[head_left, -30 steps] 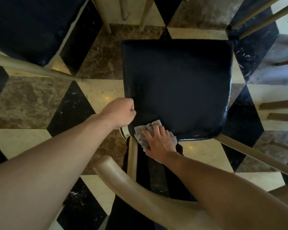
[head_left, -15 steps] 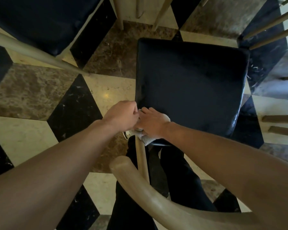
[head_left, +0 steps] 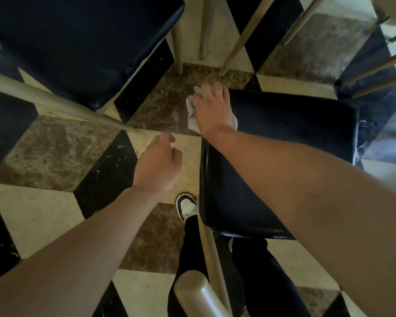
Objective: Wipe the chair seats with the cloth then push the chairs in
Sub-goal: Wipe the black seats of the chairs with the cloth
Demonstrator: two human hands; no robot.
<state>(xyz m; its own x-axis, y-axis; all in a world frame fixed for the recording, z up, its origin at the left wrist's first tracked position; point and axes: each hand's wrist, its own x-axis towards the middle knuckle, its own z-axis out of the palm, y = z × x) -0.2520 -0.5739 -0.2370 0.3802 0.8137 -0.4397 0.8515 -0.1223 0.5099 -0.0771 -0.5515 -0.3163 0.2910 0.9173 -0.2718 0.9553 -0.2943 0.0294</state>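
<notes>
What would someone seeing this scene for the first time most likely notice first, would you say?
Probably the right hand pressing a pale cloth on the far left corner of the dark chair seat at centre right. Next, the left hand hovering empty over the boldly patterned black, cream and brown floor. A second dark seat fills the upper left.

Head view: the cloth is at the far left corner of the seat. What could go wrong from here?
1. The crumpled white cloth under the right hand overhangs the black padded chair seat at its corner; it may slide off onto the floor.
2. The left hand hangs free over the floor, bracing nothing, so a hard wipe might shift the chair.
3. The white-toed shoe stands right beside the seat edge and could get bumped.
</notes>
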